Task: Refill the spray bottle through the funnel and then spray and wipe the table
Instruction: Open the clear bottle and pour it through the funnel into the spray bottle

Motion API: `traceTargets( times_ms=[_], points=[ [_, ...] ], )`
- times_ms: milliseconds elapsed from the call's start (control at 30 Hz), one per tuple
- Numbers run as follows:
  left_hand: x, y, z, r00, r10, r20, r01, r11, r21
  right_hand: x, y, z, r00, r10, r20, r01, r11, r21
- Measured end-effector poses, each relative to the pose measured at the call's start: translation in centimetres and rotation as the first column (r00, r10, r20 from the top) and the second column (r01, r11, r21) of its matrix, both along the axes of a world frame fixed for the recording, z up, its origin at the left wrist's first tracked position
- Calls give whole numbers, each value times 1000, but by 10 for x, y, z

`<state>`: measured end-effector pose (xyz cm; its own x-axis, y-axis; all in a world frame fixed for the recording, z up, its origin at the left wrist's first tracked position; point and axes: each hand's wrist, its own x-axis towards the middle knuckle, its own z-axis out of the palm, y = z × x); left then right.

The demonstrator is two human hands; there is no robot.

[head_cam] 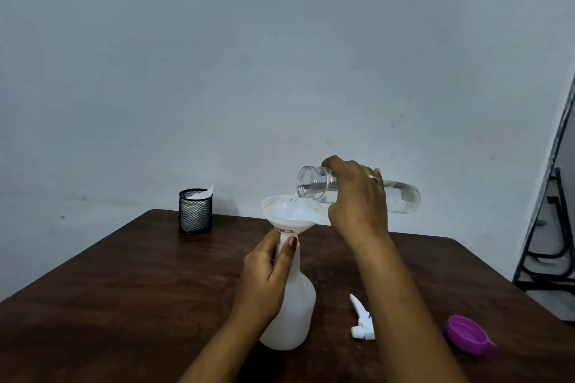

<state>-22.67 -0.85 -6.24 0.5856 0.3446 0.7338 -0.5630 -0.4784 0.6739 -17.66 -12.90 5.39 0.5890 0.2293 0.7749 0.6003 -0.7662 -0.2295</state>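
A white spray bottle [297, 308] stands upright on the dark wooden table [140, 283] with a white funnel [291, 211] in its neck. My left hand [267, 270] grips the bottle's neck just under the funnel. My right hand [357, 196] holds a clear water bottle [314, 185] tipped nearly level, its open mouth over the funnel. Water runs from it into the funnel. The white spray head [361, 320] lies on the table to the right of the bottle, partly behind my right forearm.
A purple cap [466, 334] lies near the table's right edge. A black mesh cup [195, 211] with white paper in it stands at the back left corner. Dark metal chair legs [550, 242] show at the far right beside the wall.
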Motion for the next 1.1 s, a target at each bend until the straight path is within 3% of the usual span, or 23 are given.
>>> traceTargets(
  times_ms=[1100],
  points=[
    [-1,0,1,1000,-3,0,3,1000,4,0,-1,1,1000,-11,6,11,1000,-4]
  ],
)
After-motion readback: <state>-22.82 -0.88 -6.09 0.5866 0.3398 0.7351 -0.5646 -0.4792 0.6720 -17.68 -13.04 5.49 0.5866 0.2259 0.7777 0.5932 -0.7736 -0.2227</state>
